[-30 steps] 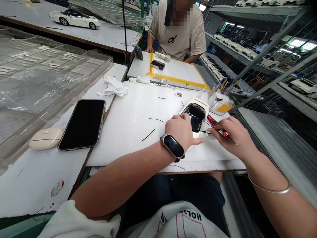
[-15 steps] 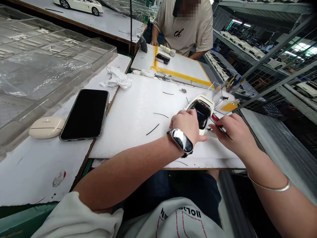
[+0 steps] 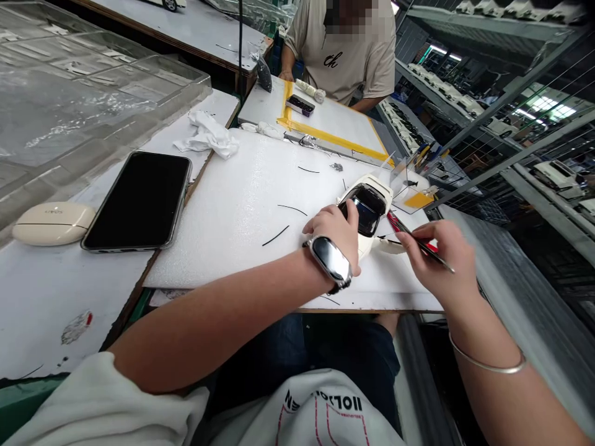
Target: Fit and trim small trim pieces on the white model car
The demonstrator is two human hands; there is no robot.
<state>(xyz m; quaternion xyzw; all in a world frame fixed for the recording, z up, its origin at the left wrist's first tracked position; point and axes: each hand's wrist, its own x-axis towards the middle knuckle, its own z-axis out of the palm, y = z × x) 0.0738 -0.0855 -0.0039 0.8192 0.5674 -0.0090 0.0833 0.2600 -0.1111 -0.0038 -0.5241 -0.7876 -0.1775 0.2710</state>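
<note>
A white model car with a dark roof and windows sits on the white foam sheet, one door standing out on its right side. My left hand lies over the near left side of the car and grips it, index finger on the dark roof. To the right of the car, my right hand pinches slim dark tweezers that slant towards the car. Something red shows alongside the tweezers; I cannot tell whether it is held too.
Thin black strips lie on the foam. A phone, a cream case and crumpled tissue are at left. Clear holders with tools stand beyond the car. A person sits across, near a small tray.
My right hand has drawn back from the car's side with the tweezers. My left index finger has lifted and spread on the roof. The whole view has shifted slightly.
</note>
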